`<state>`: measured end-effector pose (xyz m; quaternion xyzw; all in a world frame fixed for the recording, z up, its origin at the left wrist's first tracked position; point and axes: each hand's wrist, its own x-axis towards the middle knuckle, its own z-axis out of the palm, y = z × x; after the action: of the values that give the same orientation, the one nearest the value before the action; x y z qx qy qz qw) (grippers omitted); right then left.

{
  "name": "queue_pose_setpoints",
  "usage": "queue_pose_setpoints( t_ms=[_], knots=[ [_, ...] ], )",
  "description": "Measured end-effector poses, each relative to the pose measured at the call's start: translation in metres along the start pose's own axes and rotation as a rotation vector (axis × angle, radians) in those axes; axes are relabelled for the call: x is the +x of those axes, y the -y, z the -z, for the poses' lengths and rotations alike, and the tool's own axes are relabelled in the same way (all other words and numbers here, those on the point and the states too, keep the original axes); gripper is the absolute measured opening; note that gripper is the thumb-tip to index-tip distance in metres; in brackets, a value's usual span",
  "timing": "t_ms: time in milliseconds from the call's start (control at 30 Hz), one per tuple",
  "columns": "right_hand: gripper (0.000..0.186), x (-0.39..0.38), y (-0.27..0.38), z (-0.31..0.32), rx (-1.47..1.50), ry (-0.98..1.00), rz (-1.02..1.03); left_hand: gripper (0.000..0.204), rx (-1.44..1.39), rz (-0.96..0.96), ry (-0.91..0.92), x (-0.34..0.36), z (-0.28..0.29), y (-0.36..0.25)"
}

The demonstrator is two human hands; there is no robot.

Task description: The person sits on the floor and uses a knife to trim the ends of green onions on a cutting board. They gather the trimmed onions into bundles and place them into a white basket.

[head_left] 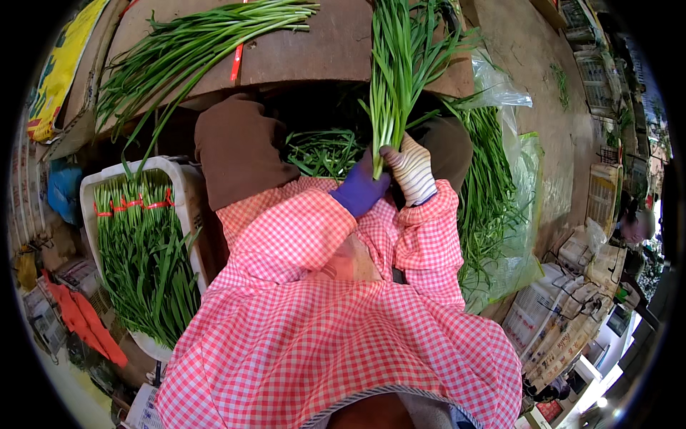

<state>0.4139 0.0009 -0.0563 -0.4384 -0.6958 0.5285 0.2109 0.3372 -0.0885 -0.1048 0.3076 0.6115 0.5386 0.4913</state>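
White crate (189, 196) with red-banded garlic chive bundles (146, 268) inside, apparently finished; to its right, left hand (363, 187) and right hand (413, 171) together gripping one unbanded bunch (393, 100); loose chives (489, 182) beyond, seemingly remaining.

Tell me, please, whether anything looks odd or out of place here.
The gloves don't match: left hand plain purple, right hand striped white. Also, some green leaves lie loose on the floor, upper right, apart from the rest.

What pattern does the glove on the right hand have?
The right glove is off-white with thin darker stripes, seen best in the head view.
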Motion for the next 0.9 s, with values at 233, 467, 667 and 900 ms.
queue_pose_setpoints(
  t_ms=[233, 467, 667, 900],
  knots=[
    [0.021, 0.006, 0.005, 0.016, -0.193, 0.009, -0.127, 0.067, 0.793, 0.071, 0.230, -0.006, -0.015, -0.038],
    [0.018, 0.005, 0.035, 0.068, -0.256, -0.055, -0.077, 0.069, 0.512, -0.280, 0.397, -0.041, -0.016, -0.036],
    [0.014, -0.005, 0.113, 0.138, -0.502, -0.200, 0.078, 0.058, 0.283, -0.097, 0.315, -0.037, 0.000, -0.025],
    [0.020, -0.005, 0.186, 0.190, -0.895, -0.167, 0.139, 0.061, 0.316, -0.093, 0.336, -0.038, 0.012, -0.021]
  ],
)
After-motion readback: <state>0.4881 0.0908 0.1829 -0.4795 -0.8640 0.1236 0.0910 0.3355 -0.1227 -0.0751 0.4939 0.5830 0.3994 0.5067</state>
